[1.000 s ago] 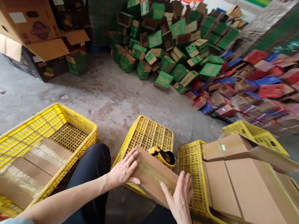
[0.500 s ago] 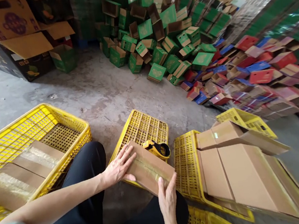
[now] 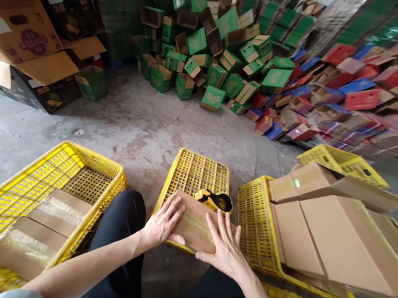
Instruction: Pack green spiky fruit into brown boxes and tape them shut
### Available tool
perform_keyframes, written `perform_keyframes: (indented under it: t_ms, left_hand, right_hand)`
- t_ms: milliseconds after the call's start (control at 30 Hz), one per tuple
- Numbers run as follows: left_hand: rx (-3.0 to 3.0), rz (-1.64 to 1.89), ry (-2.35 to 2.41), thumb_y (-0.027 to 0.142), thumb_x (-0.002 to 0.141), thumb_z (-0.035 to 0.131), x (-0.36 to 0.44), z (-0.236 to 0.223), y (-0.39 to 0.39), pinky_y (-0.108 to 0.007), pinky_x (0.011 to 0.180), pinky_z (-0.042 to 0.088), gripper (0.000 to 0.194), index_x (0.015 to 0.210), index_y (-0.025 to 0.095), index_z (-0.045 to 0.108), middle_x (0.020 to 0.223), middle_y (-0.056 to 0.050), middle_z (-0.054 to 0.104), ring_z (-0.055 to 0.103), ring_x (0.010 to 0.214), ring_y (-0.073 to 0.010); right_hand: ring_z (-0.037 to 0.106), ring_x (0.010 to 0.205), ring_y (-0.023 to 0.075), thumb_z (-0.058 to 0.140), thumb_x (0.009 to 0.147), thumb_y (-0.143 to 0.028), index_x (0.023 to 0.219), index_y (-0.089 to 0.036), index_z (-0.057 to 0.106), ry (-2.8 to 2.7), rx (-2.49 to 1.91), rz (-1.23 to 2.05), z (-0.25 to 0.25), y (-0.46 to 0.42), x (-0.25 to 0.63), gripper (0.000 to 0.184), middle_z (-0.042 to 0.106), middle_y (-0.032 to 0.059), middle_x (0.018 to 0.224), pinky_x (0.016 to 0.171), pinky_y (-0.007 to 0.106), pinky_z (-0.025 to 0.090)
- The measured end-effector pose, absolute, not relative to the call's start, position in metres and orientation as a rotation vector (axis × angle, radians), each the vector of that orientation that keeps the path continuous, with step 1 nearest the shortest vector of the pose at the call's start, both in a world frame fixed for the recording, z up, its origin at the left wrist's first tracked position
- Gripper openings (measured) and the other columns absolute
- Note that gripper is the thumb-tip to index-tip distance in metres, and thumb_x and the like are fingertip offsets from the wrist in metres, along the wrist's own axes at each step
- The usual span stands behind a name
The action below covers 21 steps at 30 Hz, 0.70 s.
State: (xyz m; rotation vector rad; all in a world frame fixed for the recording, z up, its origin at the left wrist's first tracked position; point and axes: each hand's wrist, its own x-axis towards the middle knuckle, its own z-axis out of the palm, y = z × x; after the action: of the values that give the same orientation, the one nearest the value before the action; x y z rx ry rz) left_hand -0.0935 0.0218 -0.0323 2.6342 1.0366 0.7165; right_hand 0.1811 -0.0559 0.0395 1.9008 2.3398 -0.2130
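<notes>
Carton [image 3: 195,224] noted at lower centre of frame, over the near side of a yellow crate [image 3: 206,166], just beside a tape dispenser [image 3: 205,197]. Its left end is covered by the left hand [image 3: 161,226], fingers extended, thumb apart; its right part is touched by the right hand [image 3: 228,253], fingers spread wide.

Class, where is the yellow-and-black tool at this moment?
In the head view, the yellow-and-black tool sits just below centre, toward the right side of the middle yellow crate, beside the cardboard box, just beyond the right hand.
</notes>
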Motion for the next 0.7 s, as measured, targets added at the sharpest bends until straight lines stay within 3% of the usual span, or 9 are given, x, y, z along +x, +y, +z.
perform_keyframes:
  t_ms: [233,400,500,700]
  left_hand:
    - [2.582,0.691,1.076,0.094,0.081,0.044,-0.093,-0.025,0.018,-0.058,0.122,0.041,0.114,0.154,0.008,0.049,0.167,-0.028,0.036,0.024,0.159,-0.0463]
    - [2.605,0.621,1.133,0.094,0.078,0.051,-0.091,-0.017,0.008,-0.059,0.122,0.039,0.116,0.154,0.007,0.047,0.171,-0.030,0.022,0.016,0.161,-0.0467]
    - [2.672,0.598,1.184,0.093,0.083,0.043,-0.085,-0.016,0.001,-0.062,0.125,0.031,0.116,0.153,0.001,0.049,0.169,-0.032,0.025,0.015,0.160,-0.0492]
    - [2.683,0.652,1.253,0.096,0.082,0.036,-0.076,-0.019,-0.003,-0.065,0.123,0.032,0.113,0.163,0.017,0.042,0.171,-0.025,0.028,0.022,0.158,-0.0517]
  right_hand:
    - [0.025,0.155,0.0512,0.075,0.079,-0.069,0.170,-0.029,0.021,2.426,1.924,-0.139,0.031,-0.053,0.182,0.113,0.019,0.0223,0.175,0.116,0.081,0.020]
    - [0.026,0.154,0.0527,0.075,0.077,-0.071,0.169,-0.027,0.025,2.431,1.926,-0.116,0.031,-0.055,0.182,0.114,0.019,0.0227,0.175,0.116,0.081,0.020]
    - [0.026,0.154,0.0532,0.073,0.078,-0.073,0.170,-0.027,0.023,2.433,1.924,-0.102,0.029,-0.055,0.182,0.115,0.018,0.0236,0.175,0.115,0.082,0.020]
    - [0.023,0.156,0.0538,0.069,0.080,-0.077,0.170,-0.022,0.020,2.467,1.923,-0.065,0.025,-0.056,0.180,0.118,0.015,0.0257,0.175,0.116,0.082,0.017]
